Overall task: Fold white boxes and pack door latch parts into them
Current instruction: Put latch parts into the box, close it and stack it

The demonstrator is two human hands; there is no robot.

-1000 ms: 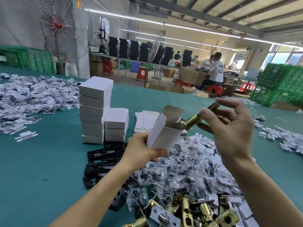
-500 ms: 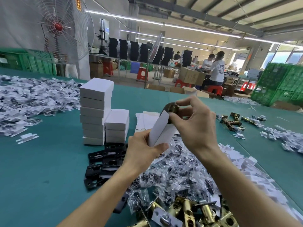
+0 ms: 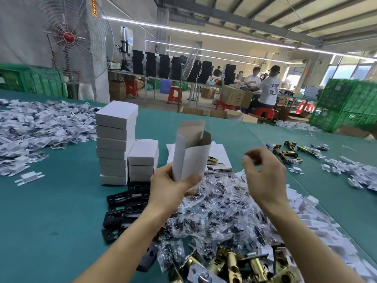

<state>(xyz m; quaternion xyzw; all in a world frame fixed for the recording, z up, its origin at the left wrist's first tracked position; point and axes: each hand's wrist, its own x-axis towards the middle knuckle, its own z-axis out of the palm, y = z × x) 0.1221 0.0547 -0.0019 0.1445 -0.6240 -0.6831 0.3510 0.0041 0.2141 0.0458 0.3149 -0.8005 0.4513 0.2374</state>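
Observation:
My left hand (image 3: 173,186) grips a white box (image 3: 190,154) by its lower end, held upright with its top flaps open and the brown inside showing. My right hand (image 3: 265,174) hovers to the right of the box, apart from it, fingers loosely curled and holding nothing. The brass latch is not visible; the inside of the box is hidden. Brass door latches (image 3: 240,264) lie in a heap at the near edge. Small clear bags of screws (image 3: 220,211) are piled under my hands. Flat box blanks (image 3: 218,158) lie behind the held box.
Two stacks of closed white boxes (image 3: 116,144) stand left of centre on the green table (image 3: 51,211). Black plates (image 3: 122,205) lie before them. White packet piles (image 3: 40,123) fill the far left and right. More latches (image 3: 289,152) lie at right. People work at far benches.
My right hand pushed the brass latch into the open top of the box, then let go and drew back to the right, empty. The box now stands more upright.

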